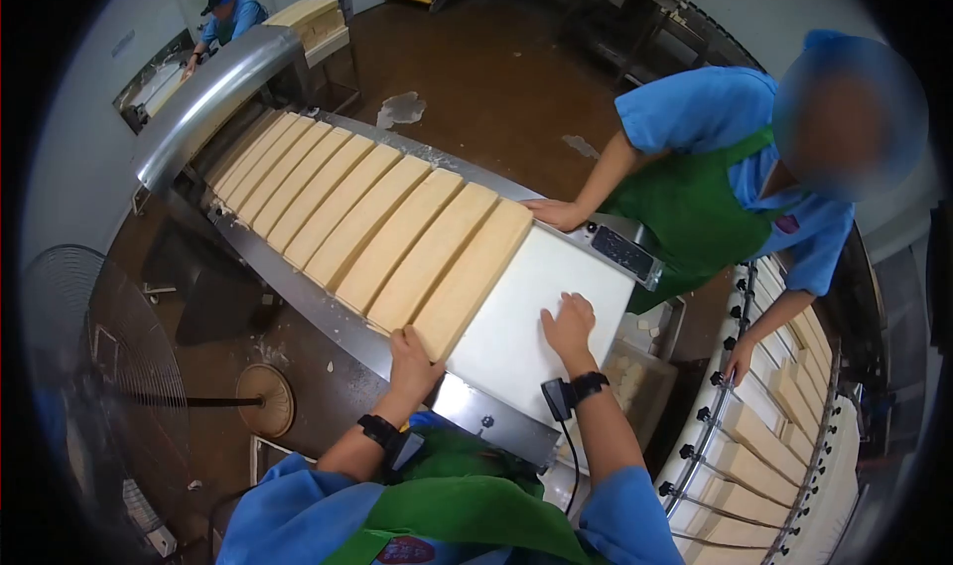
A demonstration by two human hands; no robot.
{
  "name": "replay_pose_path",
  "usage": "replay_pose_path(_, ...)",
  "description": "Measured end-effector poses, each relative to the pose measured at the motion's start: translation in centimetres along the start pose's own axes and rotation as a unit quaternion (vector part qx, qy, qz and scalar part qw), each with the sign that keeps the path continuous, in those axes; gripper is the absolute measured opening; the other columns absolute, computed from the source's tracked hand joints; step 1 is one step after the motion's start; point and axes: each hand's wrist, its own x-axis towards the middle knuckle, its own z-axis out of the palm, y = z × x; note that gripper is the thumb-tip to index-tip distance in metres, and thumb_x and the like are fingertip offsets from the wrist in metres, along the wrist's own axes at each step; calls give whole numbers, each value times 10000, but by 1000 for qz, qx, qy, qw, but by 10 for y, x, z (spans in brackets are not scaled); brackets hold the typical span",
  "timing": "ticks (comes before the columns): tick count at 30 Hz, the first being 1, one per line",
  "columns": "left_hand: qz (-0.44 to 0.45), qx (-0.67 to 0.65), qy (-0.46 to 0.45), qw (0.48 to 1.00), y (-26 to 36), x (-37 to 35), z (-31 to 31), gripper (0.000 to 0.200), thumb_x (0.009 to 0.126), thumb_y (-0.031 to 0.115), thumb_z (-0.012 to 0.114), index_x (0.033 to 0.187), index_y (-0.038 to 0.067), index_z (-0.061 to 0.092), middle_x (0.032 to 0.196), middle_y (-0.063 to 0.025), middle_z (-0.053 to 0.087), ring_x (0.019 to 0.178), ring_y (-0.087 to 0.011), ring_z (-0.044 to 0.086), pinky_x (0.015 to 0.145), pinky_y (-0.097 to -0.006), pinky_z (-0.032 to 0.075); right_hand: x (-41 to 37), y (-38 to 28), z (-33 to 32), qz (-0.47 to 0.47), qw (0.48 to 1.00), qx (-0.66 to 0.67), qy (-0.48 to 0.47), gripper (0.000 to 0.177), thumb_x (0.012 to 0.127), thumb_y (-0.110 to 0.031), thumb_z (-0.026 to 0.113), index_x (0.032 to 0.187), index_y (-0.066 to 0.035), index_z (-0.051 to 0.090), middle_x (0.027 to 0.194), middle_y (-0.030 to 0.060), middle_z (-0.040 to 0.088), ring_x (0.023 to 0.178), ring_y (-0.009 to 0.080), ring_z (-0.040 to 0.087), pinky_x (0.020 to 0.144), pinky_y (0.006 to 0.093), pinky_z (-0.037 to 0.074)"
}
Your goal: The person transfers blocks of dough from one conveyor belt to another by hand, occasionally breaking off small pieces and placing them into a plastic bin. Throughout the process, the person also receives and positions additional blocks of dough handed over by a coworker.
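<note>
At near edge of white belt [536, 307], cupping near end of last dough strip [475, 277] w/ L hand [412, 363], fingers curled, actual grip hard to tell. Lies crosswise, long axis near edge to far edge, parallel to other strips [338, 203] packed alongside. Resting R hand [568, 325] flat, fingers spread, on bare belt just beside strip; opposite, co-worker's hand [556, 212] on far rim, rack [764, 446] w/ dough pieces at right.

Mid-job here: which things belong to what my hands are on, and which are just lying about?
In hand: left hand at the end of the nearest dough strip; right hand flat on the belt; the other strips.
Lying about: fan; rack of dough pieces; co-worker's hand on the machine edge; person far off.
</note>
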Motion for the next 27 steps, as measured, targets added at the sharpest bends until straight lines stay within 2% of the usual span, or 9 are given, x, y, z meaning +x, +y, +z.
replay_pose_path(8,-22,61,-173,983,22,25,-30,992,703,359,789,1340,-153,228,1185,-287,416,1015,-413,566,809,-422,530,118,-121,32,-11,1000,11,26,676,905,-489,522,1435,-94,380,1487,250,268,1294,406,353,1058,500,310)
replay_pose_path(9,-5,84,-184,979,20,29,-31,1017,700,421,785,1335,-150,233,1155,-271,441,930,-386,623,711,-419,561,130,-132,28,8,1000,3,-6,676,905,-510,509,1443,-122,376,1498,250,244,1288,411,363,1043,507,331)
replay_pose_path(13,10,110,-214,971,17,34,-27,1035,672,464,802,1315,-147,267,1153,-266,455,878,-372,647,682,-418,567,140,-157,22,74,995,-25,-57,681,892,-567,484,1422,-145,413,1506,264,219,1189,441,488,986,479,423)
replay_pose_path(15,41,126,-209,969,12,33,-23,1016,666,479,803,1290,-145,299,1163,-266,455,868,-365,652,676,-414,568,141,-136,54,56,997,-42,31,641,871,-522,537,1376,-135,460,1483,274,243,1123,436,539,918,475,478)
replay_pose_path(18,44,143,-241,959,30,37,-33,1010,669,441,804,1320,-129,283,1198,-251,435,889,-372,634,733,-419,560,121,-132,5,131,991,1,13,565,825,-435,600,1264,-104,471,1288,226,428,1094,421,533,922,476,473)
replay_pose_path(20,104,147,-229,957,17,34,-14,1006,674,453,794,1325,-119,283,1192,-255,433,868,-385,633,727,-428,556,108,-95,-7,158,986,39,47,626,776,-402,641,1295,-97,465,1255,208,445,1152,407,483,990,497,411)
replay_pose_path(22,150,157,-210,953,24,43,-9,1003,679,465,785,1330,-110,284,1186,-259,430,847,-399,632,722,-436,553,91,-66,-40,266,960,88,1,748,744,-426,667,1358,-80,417,1358,234,393,1231,423,435,1015,502,385)
replay_pose_path(24,180,106,-291,934,44,44,-13,1011,679,474,780,1344,-88,265,1187,-267,412,852,-427,623,711,-453,546,73,-17,-25,315,949,12,33,870,719,-467,680,1406,-42,355,1450,267,300,1311,443,360,1032,514,364)
replay_pose_path(27,172,81,-325,927,62,30,13,987,680,449,786,1348,-45,254,1174,-285,392,830,-445,615,701,-474,542,28,4,-76,361,928,86,36,918,725,-415,711,1373,70,278,1494,351,55,1315,508,324,1063,507,351)
